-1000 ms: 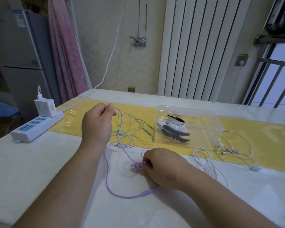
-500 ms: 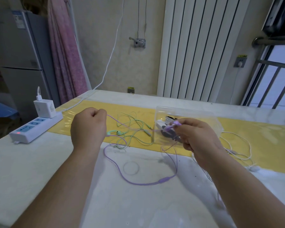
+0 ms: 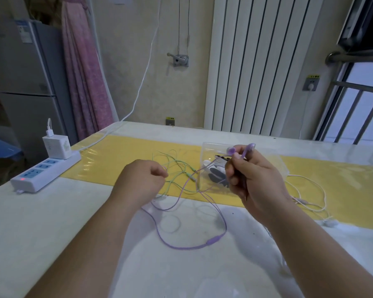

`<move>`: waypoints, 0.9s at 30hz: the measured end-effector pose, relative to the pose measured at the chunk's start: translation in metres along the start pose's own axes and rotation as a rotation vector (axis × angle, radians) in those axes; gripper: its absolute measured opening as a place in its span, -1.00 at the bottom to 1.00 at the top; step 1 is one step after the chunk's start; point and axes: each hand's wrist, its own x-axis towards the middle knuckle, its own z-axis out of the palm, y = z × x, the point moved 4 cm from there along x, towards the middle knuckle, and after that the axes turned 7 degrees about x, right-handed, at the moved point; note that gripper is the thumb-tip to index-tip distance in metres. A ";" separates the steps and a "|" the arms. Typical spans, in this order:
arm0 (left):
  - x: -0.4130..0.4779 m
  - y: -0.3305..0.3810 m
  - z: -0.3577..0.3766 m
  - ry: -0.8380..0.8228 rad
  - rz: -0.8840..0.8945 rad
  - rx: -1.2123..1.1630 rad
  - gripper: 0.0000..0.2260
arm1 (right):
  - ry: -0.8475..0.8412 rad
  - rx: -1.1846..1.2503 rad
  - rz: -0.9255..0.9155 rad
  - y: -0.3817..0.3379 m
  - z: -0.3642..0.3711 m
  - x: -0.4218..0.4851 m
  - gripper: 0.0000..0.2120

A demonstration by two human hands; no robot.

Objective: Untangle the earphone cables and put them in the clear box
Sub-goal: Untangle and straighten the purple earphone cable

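My right hand (image 3: 253, 181) holds the purple earphones (image 3: 211, 241) by the two earbuds, raised in front of the clear box (image 3: 276, 162). The purple cable runs down in a loop on the white table, with its inline remote near the front. My left hand (image 3: 141, 179) pinches the other end of the purple cable just above the table. A tangle of green earphones (image 3: 174, 166) lies on the yellow runner between my hands. White earphones (image 3: 310, 203) lie to the right of the box. Dark and white items sit inside the box, partly hidden by my right hand.
A white power strip (image 3: 44, 171) with a charger plugged in sits at the table's left edge. A white cable (image 3: 138, 91) runs from it up the wall. A yellow runner (image 3: 121, 158) crosses the table. A radiator and a window stand behind.
My right hand lifted the purple earbuds from the table up to the front of the clear box. My left hand lowered a little and moved right, still pinching the cable.
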 end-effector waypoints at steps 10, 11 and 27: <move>-0.026 0.045 0.026 -0.305 0.445 -0.226 -0.10 | -0.052 0.148 0.091 0.009 0.008 0.000 -0.80; -0.027 0.047 0.031 -0.353 0.420 -0.192 -0.04 | -0.054 0.148 0.095 0.010 0.008 0.000 -0.80; -0.016 0.039 0.022 -0.397 0.297 -0.959 -0.78 | 0.113 0.361 0.180 0.010 -0.007 0.004 -0.88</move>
